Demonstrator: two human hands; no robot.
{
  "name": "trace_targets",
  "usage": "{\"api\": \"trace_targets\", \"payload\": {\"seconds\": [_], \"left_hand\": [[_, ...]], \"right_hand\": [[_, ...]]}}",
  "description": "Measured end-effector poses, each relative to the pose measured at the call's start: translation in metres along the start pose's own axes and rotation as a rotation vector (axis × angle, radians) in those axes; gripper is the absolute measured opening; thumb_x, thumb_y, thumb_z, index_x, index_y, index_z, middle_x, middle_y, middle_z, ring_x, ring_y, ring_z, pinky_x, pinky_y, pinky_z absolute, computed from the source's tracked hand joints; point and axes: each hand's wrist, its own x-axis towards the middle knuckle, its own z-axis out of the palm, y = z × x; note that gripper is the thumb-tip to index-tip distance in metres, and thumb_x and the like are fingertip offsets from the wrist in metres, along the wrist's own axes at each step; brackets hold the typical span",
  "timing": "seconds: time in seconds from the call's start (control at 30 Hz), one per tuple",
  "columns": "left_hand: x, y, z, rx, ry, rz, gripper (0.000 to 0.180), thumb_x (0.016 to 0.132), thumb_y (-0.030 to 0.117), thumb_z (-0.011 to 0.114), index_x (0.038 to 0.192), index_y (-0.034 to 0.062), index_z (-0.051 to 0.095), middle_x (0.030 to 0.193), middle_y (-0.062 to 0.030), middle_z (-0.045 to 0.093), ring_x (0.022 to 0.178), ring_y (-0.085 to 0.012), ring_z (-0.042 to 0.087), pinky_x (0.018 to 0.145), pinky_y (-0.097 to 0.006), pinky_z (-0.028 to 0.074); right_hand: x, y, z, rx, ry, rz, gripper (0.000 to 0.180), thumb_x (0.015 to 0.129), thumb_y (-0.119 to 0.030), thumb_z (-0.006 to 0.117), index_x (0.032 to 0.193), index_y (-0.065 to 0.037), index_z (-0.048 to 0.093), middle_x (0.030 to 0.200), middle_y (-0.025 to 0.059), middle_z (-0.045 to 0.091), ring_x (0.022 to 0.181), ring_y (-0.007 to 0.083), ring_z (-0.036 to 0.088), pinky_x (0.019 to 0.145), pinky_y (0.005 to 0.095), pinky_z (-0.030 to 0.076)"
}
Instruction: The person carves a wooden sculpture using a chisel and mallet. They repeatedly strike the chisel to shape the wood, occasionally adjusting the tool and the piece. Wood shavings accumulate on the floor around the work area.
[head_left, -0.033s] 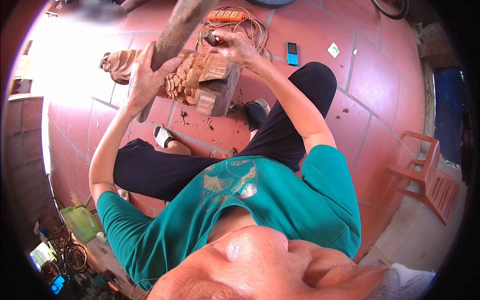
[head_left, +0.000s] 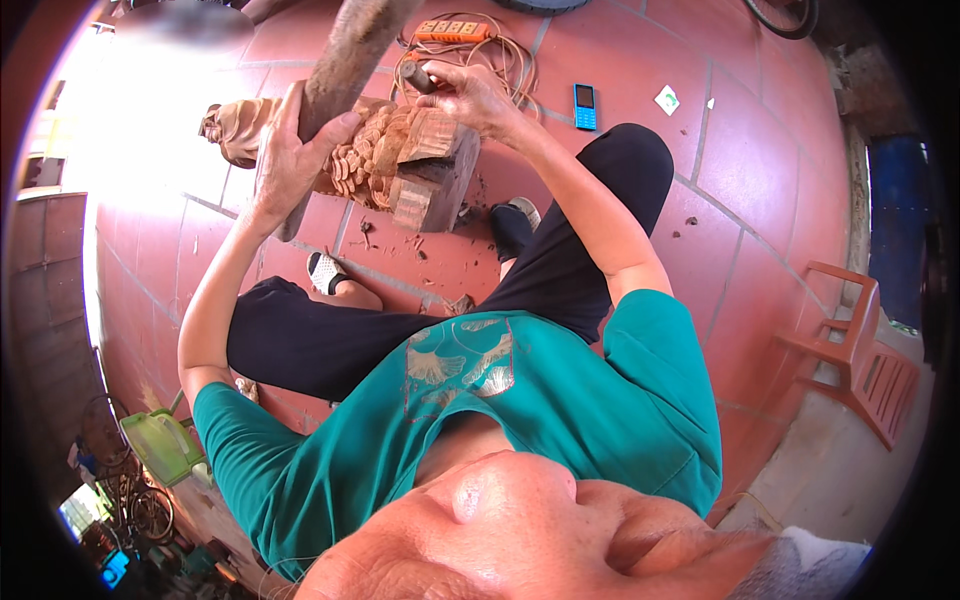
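Note:
I sit on a red tiled floor with a carved wooden figure point(head_left: 400, 165) lying in front of my legs. My left hand point(head_left: 290, 155) is closed around a thick wooden mallet point(head_left: 350, 50), which is raised and angled up over the carving. My right hand point(head_left: 472, 98) grips a chisel point(head_left: 420, 76) by its dark handle. The chisel tip rests on the top of the carving's squared block end point(head_left: 435, 185). The figure's rounded far end point(head_left: 235, 125) points left.
A blue phone point(head_left: 584, 106) and a small white card point(head_left: 667, 99) lie on the tiles beyond my right arm. An orange power strip point(head_left: 455, 30) with coiled cable sits behind the carving. A red plastic chair point(head_left: 860, 350) stands right. Wood chips point(head_left: 415, 245) litter the floor.

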Motion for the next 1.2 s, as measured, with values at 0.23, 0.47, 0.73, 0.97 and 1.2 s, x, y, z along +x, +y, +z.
{"api": "trace_targets", "payload": {"seconds": [0.23,0.47,0.73,0.97,1.2], "left_hand": [[0.004,-0.051,0.018,0.110,-0.192,-0.001,0.067,0.091,0.054,0.070,0.123,-0.0024,0.053,0.091,-0.0212,0.067,0.085,-0.0280,0.067,0.078,-0.041,0.053],[0.009,-0.022,-0.003,0.077,0.019,0.043,0.062,0.089,0.052,0.070,0.117,-0.0015,0.056,0.092,-0.0127,0.057,0.089,-0.0217,0.056,0.080,-0.037,0.047],[0.002,-0.018,-0.004,0.066,-0.017,0.038,0.068,0.089,0.056,0.069,0.120,-0.0020,0.056,0.096,-0.0130,0.059,0.091,-0.0215,0.059,0.083,-0.037,0.048],[0.003,0.002,-0.010,0.065,-0.080,0.011,0.070,0.091,0.057,0.068,0.124,-0.0025,0.055,0.100,-0.0147,0.061,0.095,-0.0229,0.060,0.088,-0.039,0.048],[0.001,-0.007,0.002,0.001,-0.057,0.018,0.068,0.091,0.055,0.069,0.125,-0.0017,0.053,0.104,-0.0179,0.065,0.096,-0.0238,0.062,0.088,-0.040,0.048]], "right_hand": [[-0.006,0.004,0.003,-0.257,-0.043,-0.088,0.032,0.080,-0.013,0.079,0.109,-0.008,0.065,0.090,0.0121,0.072,0.081,0.0328,0.070,0.071,0.0433,0.054],[0.006,0.000,-0.019,-0.103,0.018,0.141,0.026,0.087,-0.007,0.073,0.112,-0.005,0.065,0.086,0.0097,0.075,0.086,0.0225,0.075,0.072,0.0341,0.055],[0.004,0.006,-0.011,0.173,-0.005,0.247,0.033,0.095,-0.010,0.070,0.128,-0.007,0.063,0.100,0.0065,0.075,0.093,0.0129,0.070,0.079,0.0309,0.057],[0.006,-0.002,-0.013,0.291,0.027,0.315,0.031,0.095,-0.008,0.070,0.126,-0.007,0.063,0.098,0.0051,0.074,0.088,0.0092,0.068,0.067,0.0260,0.054],[0.007,-0.003,-0.012,0.164,-0.013,0.229,0.033,0.093,-0.007,0.072,0.124,-0.006,0.063,0.096,0.0064,0.073,0.085,0.0097,0.068,0.068,0.0283,0.054]]}}
